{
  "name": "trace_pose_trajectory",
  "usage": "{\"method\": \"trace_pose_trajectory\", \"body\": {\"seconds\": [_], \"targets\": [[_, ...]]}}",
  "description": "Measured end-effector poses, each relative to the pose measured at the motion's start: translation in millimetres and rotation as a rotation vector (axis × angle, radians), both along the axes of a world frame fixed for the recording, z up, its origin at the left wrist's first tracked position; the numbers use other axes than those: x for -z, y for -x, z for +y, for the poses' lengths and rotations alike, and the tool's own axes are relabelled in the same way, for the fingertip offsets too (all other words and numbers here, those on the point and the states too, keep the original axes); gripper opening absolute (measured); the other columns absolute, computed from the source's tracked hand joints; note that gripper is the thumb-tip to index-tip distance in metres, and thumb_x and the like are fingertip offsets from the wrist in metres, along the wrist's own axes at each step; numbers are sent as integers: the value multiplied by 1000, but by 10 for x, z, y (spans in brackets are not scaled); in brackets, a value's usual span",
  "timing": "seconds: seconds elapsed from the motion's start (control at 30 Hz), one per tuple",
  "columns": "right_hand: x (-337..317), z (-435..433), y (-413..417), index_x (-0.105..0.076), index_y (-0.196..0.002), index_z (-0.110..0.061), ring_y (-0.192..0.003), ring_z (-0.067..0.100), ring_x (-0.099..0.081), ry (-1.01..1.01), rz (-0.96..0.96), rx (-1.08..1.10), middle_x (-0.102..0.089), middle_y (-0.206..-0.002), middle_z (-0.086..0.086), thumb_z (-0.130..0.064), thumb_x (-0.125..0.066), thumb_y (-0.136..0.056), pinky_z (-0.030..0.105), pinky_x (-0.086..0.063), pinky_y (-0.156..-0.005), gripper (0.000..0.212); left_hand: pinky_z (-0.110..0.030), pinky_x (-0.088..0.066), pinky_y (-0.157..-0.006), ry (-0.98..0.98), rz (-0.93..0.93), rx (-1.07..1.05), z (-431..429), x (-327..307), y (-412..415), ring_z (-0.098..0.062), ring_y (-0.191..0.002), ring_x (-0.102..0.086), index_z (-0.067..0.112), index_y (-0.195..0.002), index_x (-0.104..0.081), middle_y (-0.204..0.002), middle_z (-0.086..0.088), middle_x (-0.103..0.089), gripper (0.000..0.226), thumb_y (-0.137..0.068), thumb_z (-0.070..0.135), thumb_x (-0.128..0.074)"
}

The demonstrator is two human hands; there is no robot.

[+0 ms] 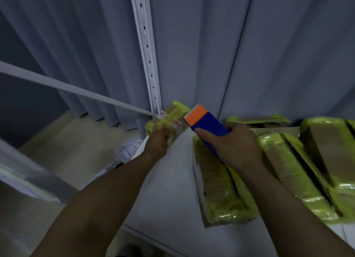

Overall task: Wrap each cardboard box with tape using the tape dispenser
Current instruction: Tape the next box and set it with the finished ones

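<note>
Left hand (158, 139) gripping small cardboard box (169, 117) with yellow-green tape at far table (163, 189) edge, right hand (233, 144) curled around blue-orange tape dispenser (204, 122) just right of it, taped boxes (284, 172) lying under and beside right hand, grey curtain (192, 45) behind.

The tape dispenser (206, 122) is showing smooth matt plastic, blue in the body and orange at the head. The small box (171, 114) and the larger boxes (213, 172) are showing matt brown cardboard under glossy, wrinkled yellow-green tape (278, 147) that is catching highlights. The table (169, 180) is presenting a smooth matt white top, the curtain (192, 45) is hanging as soft matt grey cloth in folds, and the perforated upright (148, 51) is reading as smooth white-painted metal.
</note>
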State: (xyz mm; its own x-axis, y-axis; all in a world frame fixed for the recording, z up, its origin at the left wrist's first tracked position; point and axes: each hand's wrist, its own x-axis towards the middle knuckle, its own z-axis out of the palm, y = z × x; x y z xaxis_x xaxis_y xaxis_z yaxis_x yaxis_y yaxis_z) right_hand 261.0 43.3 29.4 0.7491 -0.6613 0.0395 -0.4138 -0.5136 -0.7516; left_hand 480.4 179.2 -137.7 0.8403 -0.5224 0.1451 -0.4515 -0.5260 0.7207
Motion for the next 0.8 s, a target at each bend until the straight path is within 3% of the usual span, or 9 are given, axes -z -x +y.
{"method": "trace_pose_trajectory", "body": {"seconds": [0.07, 0.17, 0.23, 0.37, 0.47, 0.53, 0.63, 0.73, 0.8], "targets": [[-4, 20, 15, -53, -70, -28, -58, -3, -54, 17, -3, 7, -57, -66, -14, -74, -77, -68, 12, -30, -39, 52, 8, -20, -87, -75, -12, 55, -73, 33, -79, 41, -94, -24, 24, -134, -51, -104, 31, -38, 36, -101, 10, -46], [-24, 43, 41, -52, -68, -29, -57, -4, -53, 28, -13, 3, -56, -65, -13, -71, -78, -69, 12, -30, -40, 50, -5, -42, -75, 108, -52, 98, -153, -7, -82, 16, -83, -55, 23, -110, -60, -87, 30, -60, 25, -108, 15, -37], [-67, 36, 77, -57, -72, -25, -59, 0, -57, 20, -18, -1, -60, -67, -10, -72, -78, -69, 17, -34, -45, 52, -3, -40, -84, 54, -117, 79, -131, -258, 29, 20, -97, -50, 32, -122, -60, -104, 42, -56, 29, -103, 13, -47], [-248, 28, 252, -62, -73, -16, -55, 2, -58, -13, -63, 37, -61, -64, -5, -71, -79, -68, 17, -34, -44, 58, -18, -39, -80, 16, -70, 145, -129, -567, 360, -20, -102, -49, 24, -107, -65, -106, 1, -58, 21, -91, 10, -62], [-388, 36, 479, -58, -66, -11, -45, 3, -53, 2, -115, 66, -55, -54, -4, -70, -81, -67, 18, -34, -42, 63, -19, -34, -101, -92, 102, 116, -182, -709, 685, -23, -125, -51, 13, -130, -59, -134, -6, -57, 36, -98, 28, -59], [-455, 22, 672, -61, -66, -10, -46, 6, -55, 0, -130, 79, -57, -53, -1, -72, -81, -66, 24, -38, -46, 65, -33, -41, -108, -12, 163, 166, -212, -891, 1019, -23, -120, -57, 12, -125, -63, -130, -7, -61, 54, -95, 56, -52], [-519, -39, 992, -66, -67, -10, -50, 8, -60, -13, -120, 101, -64, -57, 1, -72, -80, -67, 29, -40, -49, 63, -31, -45, -101, -3, 294, 165, -257, -1054, 1488, -23, -114, -58, 15, -120, -60, -129, -12, -62, 28, -98, 32, -57], [-538, -131, 1299, -67, -68, -10, -55, 14, -60, -55, -104, 130, -64, -58, 0, -70, -82, -68, 30, -37, -49, 62, -47, -29, -117, -206, 371, 195, -182, -1084, 1918, -32, -141, -35, 26, -151, -31, -154, -7, -34, 81, -80, 49, -64], [-547, -167, 1484, -64, -69, -11, -59, 16, -61, -93, -74, 150, -63, -62, 0, -69, -83, -67, 30, -37, -51, 61, -52, -15, -121, -314, 214, 299, -102, -1031, 2088, -31, -150, -16, 31, -155, -20, -161, -4, -22, 99, -74, 73, -57]]}}
